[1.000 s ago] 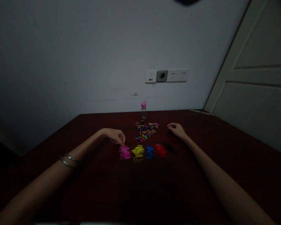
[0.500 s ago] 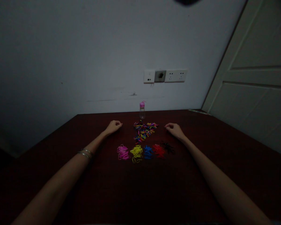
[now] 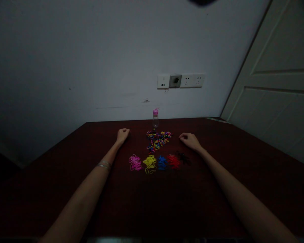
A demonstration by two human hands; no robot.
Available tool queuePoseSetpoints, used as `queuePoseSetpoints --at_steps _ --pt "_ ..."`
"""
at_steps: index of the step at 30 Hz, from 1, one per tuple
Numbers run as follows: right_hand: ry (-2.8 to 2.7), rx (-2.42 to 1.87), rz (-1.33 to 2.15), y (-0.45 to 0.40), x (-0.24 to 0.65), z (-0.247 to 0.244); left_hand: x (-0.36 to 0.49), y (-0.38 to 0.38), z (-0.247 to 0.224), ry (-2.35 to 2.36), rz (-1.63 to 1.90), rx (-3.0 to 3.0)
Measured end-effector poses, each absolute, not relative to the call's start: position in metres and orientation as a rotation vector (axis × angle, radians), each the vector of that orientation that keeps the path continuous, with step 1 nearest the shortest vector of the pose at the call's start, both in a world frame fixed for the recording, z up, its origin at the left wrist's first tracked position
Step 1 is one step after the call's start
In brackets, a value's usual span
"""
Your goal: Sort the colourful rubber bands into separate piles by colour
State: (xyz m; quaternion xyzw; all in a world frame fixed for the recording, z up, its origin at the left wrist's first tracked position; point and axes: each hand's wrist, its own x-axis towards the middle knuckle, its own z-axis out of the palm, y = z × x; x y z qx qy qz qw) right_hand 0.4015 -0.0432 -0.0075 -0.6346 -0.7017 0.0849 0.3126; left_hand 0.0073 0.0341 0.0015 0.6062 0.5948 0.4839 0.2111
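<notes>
My left hand (image 3: 123, 135) rests on the dark red table left of a mixed heap of small rubber bands (image 3: 157, 140); its fingers are curled closed and nothing shows in them. Right of the heap lies my right hand (image 3: 190, 140), its fingers bent together, with no object visible. Neither hand touches the bands. Nearer me, a row of sorted rubber bands runs from pink (image 3: 135, 163) through yellow (image 3: 150, 162), blue (image 3: 162, 162) and red (image 3: 173, 162) to black (image 3: 183, 158). Two yellow bands (image 3: 150, 171) lie just below the yellow pile.
A small clear bottle with a pink cap (image 3: 155, 118) stands behind the heap. The table (image 3: 152, 206) meets a pale wall (image 3: 103, 67) with sockets (image 3: 192, 81). A panelled door (image 3: 276, 98) is at the right.
My left hand has turned and drawn slightly left, its forearm swinging inward to the right. My right hand stays nearly where it was. The view has shifted a little.
</notes>
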Motion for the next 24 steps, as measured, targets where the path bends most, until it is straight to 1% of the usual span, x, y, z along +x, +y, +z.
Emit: queuePoseSetpoints --at_steps 9,15,19,24 --pt "-1.842 -1.712 0.269 -0.048 0.395 -0.001 0.004 0.029 0.004 1.544 1.406 1.556" --pt "-1.853 -1.442 0.451 -0.054 0.365 0.017 0.005 0.028 0.005 1.536 1.396 1.544" --pt "-2.017 -1.278 0.608 -0.07 0.332 0.032 0.004 0.028 0.005 1.539 1.357 1.573" --pt "-2.249 -1.28 0.597 -0.082 0.314 0.036 0.004 0.029 0.003 1.505 1.341 1.598"
